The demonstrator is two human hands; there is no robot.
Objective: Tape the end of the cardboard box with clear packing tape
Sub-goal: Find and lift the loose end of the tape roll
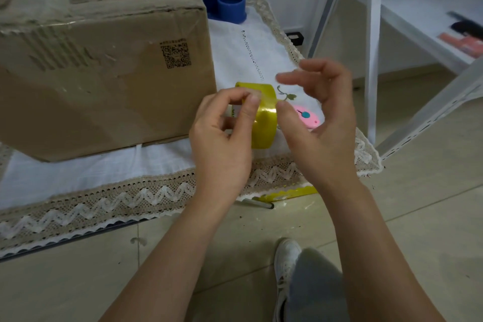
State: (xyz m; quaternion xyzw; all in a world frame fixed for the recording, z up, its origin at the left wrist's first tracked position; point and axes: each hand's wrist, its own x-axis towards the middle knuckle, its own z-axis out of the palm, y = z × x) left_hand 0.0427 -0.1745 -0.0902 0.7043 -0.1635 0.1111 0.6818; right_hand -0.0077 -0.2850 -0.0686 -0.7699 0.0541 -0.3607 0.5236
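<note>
A large worn cardboard box (99, 65) with a printed QR code stands at the left on a white lace-edged cloth (104, 180). Just right of it, above the cloth, my left hand (222, 136) grips a yellowish roll of packing tape (264, 117), fingers through its core. My right hand (316, 117) is beside the roll with its thumb pressed on the outer tape surface and its fingers spread apart above. No tape strip is pulled out that I can see.
A pink cutter (308, 116) lies on the cloth behind my right hand. A blue tape dispenser (224, 2) sits at the back. White metal shelving (418, 34) stands at the right. A pen (258, 202) and yellow strip lie at the cloth's edge; my shoe (287, 259) is on the tiled floor.
</note>
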